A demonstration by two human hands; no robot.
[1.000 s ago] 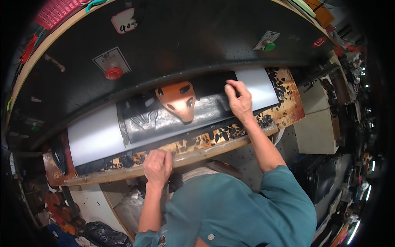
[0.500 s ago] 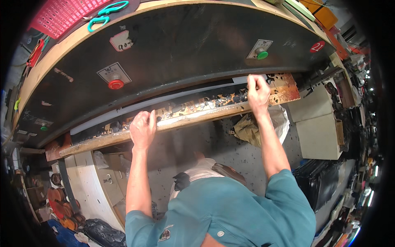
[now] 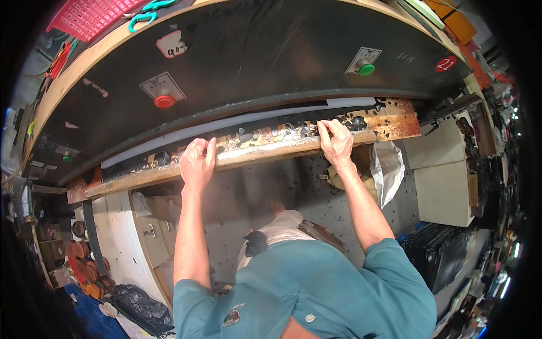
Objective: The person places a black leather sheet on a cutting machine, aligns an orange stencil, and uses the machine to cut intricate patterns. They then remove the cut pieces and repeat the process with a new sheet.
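A long wooden board edge [image 3: 271, 157] runs across in front of me, under a big dark machine panel [image 3: 254, 65]. Behind the edge lies a strip of black sheet material [image 3: 186, 139] with small black scraps [image 3: 243, 134] strewn along it. My left hand [image 3: 197, 163] rests at the wooden edge, left of the middle, with its fingers curled closed. To the right, my right hand [image 3: 337, 144] is at the same edge, fingers bent down and pressed together by the scraps. Whatever lies under the fingertips of either hand is hidden.
The panel carries a red button [image 3: 164, 101] and a green button [image 3: 367, 69]. On top stand a pink basket [image 3: 90, 17] and teal-handled scissors [image 3: 143, 20]. Below are cabinets [image 3: 443, 186], a white sack [image 3: 388, 172] and scraps on the floor.
My right hand has come left and nearer along the strip, onto the wooden edge. My left hand stays at about the same place on it. The view has shifted slightly.
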